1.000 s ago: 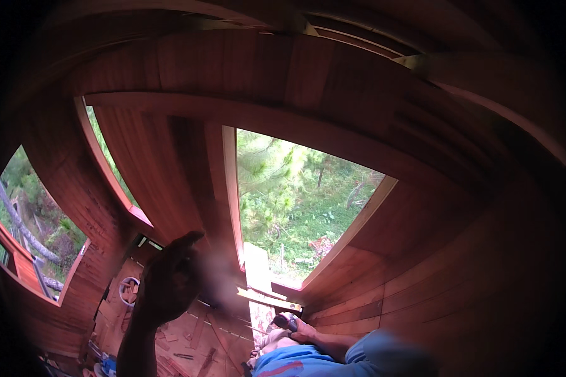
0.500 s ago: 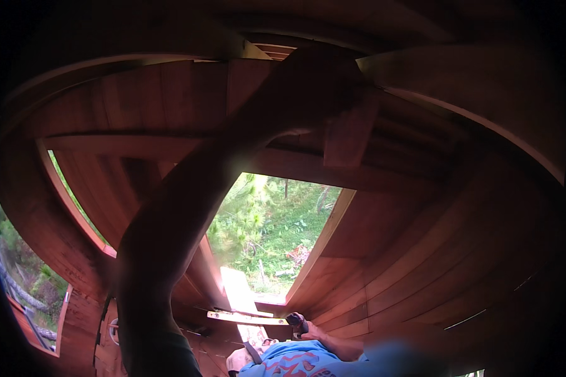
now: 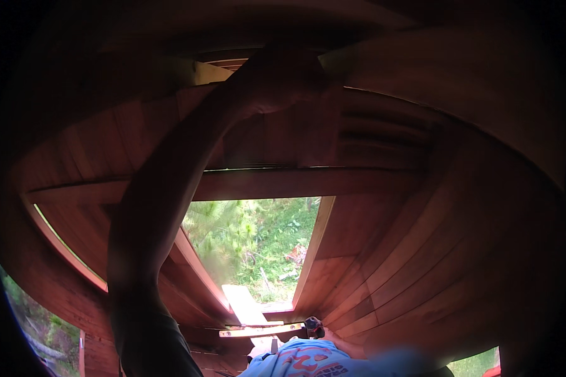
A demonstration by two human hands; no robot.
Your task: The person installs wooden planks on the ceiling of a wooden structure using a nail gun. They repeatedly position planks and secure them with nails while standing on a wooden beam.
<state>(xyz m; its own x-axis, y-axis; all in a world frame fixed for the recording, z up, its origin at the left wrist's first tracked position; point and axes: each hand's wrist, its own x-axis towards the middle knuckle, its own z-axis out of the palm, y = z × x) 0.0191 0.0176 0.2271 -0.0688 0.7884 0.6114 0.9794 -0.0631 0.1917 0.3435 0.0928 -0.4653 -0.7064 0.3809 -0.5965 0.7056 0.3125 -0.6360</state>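
Note:
My left arm reaches up from the lower left, and my left hand (image 3: 289,78) is high up in deep shadow beneath the overhead timbers. Its fingers are hard to see but look closed on a short wooden board (image 3: 321,135), which hangs down above a horizontal beam (image 3: 264,184). Low down, beside a blue printed shirt (image 3: 308,359), my right hand (image 3: 322,330) looks small and closed around a dark object (image 3: 311,323) whose kind I cannot make out. A yellow spirit level (image 3: 258,331) lies close to that hand; whether the two touch is unclear.
A window opening (image 3: 255,245) shows greenery outside, with a sunlit pale plank (image 3: 244,305) at its lower edge. Curved reddish plank walls (image 3: 396,276) surround me. A large curved timber (image 3: 459,88) crosses overhead on the right. Another opening (image 3: 38,320) is at the lower left.
The view has shifted, and the window sits lower. My left hand and the board have moved left; the board no longer overlaps the beam. A thin line of light shows above the beam.

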